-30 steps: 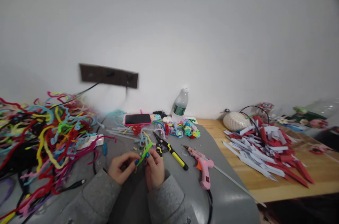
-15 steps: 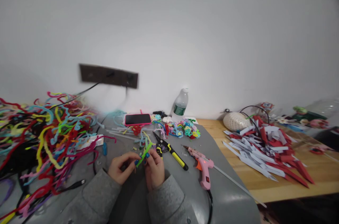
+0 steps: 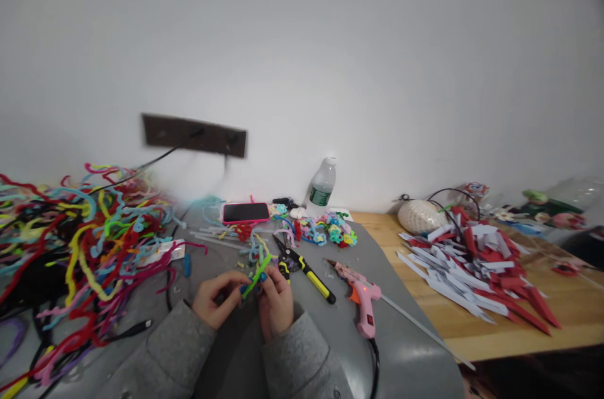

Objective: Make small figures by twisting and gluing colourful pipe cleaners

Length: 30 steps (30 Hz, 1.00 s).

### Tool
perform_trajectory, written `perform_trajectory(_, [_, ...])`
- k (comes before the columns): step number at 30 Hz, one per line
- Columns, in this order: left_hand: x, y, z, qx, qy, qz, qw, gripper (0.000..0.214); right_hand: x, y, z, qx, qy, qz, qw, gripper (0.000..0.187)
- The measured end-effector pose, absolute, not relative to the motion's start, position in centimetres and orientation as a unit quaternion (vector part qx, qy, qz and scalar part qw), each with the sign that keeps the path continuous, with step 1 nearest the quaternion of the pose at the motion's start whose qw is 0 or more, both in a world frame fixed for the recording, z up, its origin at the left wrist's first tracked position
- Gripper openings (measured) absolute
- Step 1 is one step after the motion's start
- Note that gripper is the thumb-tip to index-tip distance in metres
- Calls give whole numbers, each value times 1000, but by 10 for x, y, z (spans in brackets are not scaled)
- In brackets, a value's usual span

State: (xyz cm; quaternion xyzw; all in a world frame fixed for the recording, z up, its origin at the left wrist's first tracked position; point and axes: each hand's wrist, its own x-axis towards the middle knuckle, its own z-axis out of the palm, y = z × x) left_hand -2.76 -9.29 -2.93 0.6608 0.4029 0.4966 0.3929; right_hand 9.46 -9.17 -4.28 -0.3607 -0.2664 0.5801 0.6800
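A bright green pipe cleaner [image 3: 257, 276] slants up between my two hands above the grey table. My left hand [image 3: 221, 298] pinches it near its lower end, thumb against the forefinger. Close by, my right hand [image 3: 274, 301] grips it higher up with bent fingers; its far tip sticks out past the fingertips. Just beyond my right hand lie yellow-and-black pliers [image 3: 309, 276], jaws pointing away. Light blue and yellow pipe cleaner pieces [image 3: 257, 248] lie behind the green one.
Tangled pipe cleaners [image 3: 108, 229] heap up at left. A pink glue gun [image 3: 364, 298] with a glue stick lies at right. Behind are a phone [image 3: 245, 213], a water bottle [image 3: 322, 188] and small pipe cleaner flowers [image 3: 337, 229]. Red and white paper strips [image 3: 476, 267] cover part of the wooden table.
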Motion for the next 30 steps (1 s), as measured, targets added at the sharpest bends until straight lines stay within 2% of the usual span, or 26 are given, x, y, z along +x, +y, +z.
perform_trajectory(30, [-27,-93,-30,664,405,502,379,22,94,-91,-41,-365,-276,572,680,21])
